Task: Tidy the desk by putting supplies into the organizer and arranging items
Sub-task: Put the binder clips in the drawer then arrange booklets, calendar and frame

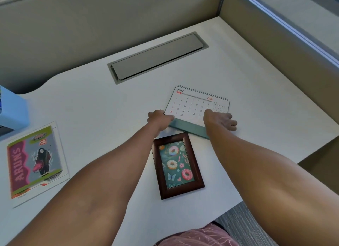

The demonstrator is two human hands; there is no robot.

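A spiral-bound desk calendar (194, 103), open at June, stands on its teal base in the middle of the white desk (91, 106). My left hand (159, 118) grips the calendar's lower left corner. My right hand (221, 120) holds the lower right corner, fingers curled over the base's end. Just in front of the calendar, between my forearms, a dark wooden picture frame (177, 165) with a doughnut picture lies flat. A blue organizer (12, 110) shows partly at the left edge.
A printed flyer (35, 162) lies flat at the left. A grey cable-slot cover (157, 57) is set into the desk behind the calendar. Beige partition walls close off the back and right. The desk's front edge runs at the lower right.
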